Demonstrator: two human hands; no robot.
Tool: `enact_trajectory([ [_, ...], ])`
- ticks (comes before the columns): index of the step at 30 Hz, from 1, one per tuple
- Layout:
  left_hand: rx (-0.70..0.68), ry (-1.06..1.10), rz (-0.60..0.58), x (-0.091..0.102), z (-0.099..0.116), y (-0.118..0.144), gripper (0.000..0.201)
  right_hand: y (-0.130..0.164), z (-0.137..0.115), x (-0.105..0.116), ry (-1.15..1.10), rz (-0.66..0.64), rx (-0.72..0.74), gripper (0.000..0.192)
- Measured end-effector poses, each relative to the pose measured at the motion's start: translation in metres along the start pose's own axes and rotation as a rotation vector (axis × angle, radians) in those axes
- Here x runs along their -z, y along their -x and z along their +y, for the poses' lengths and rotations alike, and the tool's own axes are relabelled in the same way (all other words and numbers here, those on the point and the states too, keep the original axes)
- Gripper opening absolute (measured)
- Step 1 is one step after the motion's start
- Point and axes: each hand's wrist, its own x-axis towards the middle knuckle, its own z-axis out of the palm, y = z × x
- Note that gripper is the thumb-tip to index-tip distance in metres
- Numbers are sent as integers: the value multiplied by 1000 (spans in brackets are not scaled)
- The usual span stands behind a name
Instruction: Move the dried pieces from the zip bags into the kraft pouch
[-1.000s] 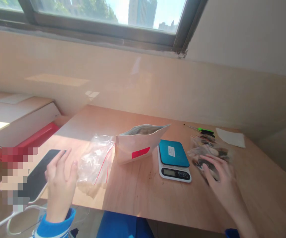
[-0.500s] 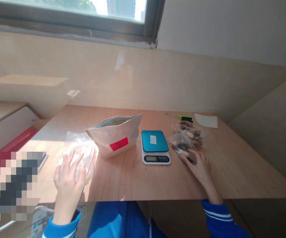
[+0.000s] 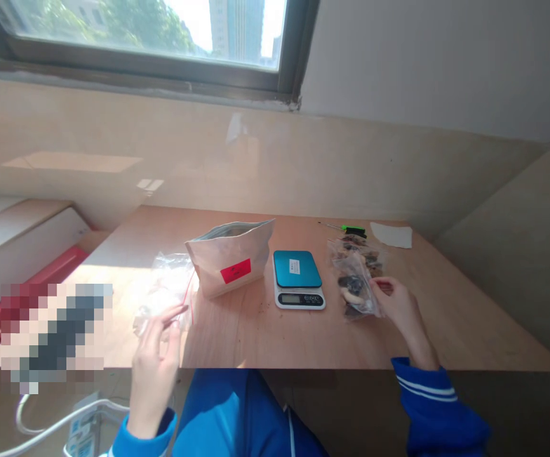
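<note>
- Left hand (image 3: 158,349): grip closed, pinching an empty clear bag (image 3: 167,289).
- Right hand (image 3: 401,308): grip closed on a filled bag (image 3: 355,289), beside the scale (image 3: 298,278).

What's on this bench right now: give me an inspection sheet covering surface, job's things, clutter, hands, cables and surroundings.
Surface: wooden table, sunlit at its left end, dark crumbs near the scale.
Job's things: clear zip bags with red seal lines; filled clear bags of mixed dark and pale pieces; open white pouch with a red label; blue-topped scale.
Clutter: green-handled tool and white paper at the far right edge.
Hands: left hand pinches the edge of a clear zip bag; right hand grips a filled bag.
Cables: white cable looping below the table's left end.
Surroundings: window above, red and white boxes on the left.
</note>
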Motion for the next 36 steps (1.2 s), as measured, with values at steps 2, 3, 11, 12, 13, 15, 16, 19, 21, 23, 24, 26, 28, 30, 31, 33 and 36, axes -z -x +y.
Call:
enact_trajectory([
  [2, 131, 206, -128, -9, 17, 18, 29, 25, -28, 14, -79, 3, 63, 32],
  [3, 165, 309, -211, -15, 26, 27, 29, 41, -45, 20, -96, -10, 95, 32],
  [11, 208, 837, -625, -47, 84, 65, 31, 149, -157, 13, -291, -378, 257, 21],
  [12, 212, 831, -601, -46, 84, 63, 31, 156, -163, 8, -318, -442, 262, 20],
  [13, 219, 815, -569, -44, 83, 60, 31, 162, -169, 5, -341, -491, 264, 19],
  [15, 238, 767, -518, -39, 79, 55, 33, 171, -176, -2, -368, -546, 262, 18],
  [16, 246, 740, -509, -37, 77, 53, 34, 174, -179, -4, -376, -554, 265, 17],
  [19, 241, 658, -510, -33, 73, 51, 34, 180, -183, -8, -396, -545, 291, 15],
  [21, 224, 610, -491, -32, 72, 51, 33, 184, -183, -11, -397, -528, 327, 13],
  [23, 210, 576, -466, -32, 72, 52, 32, 186, -182, -14, -400, -511, 366, 11],
  [24, 206, 565, -457, -32, 72, 53, 31, 187, -182, -16, -406, -500, 381, 11],
  [26, 188, 551, -449, -31, 71, 53, 31, 187, -181, -19, -431, -477, 397, 10],
  [28, 157, 537, -443, -30, 69, 52, 31, 187, -180, -21, -458, -470, 392, 8],
  [30, 123, 528, -442, -28, 67, 51, 31, 186, -181, -21, -484, -492, 370, 7],
  [31, 107, 531, -445, -27, 66, 51, 31, 186, -182, -20, -501, -517, 349, 7],
  [33, 71, 544, -452, -24, 64, 51, 30, 185, -184, -16, -555, -580, 293, 8],
  [36, -6, 548, -482, -21, 61, 51, 32, 184, -186, -10, -679, -657, 200, 9],
])
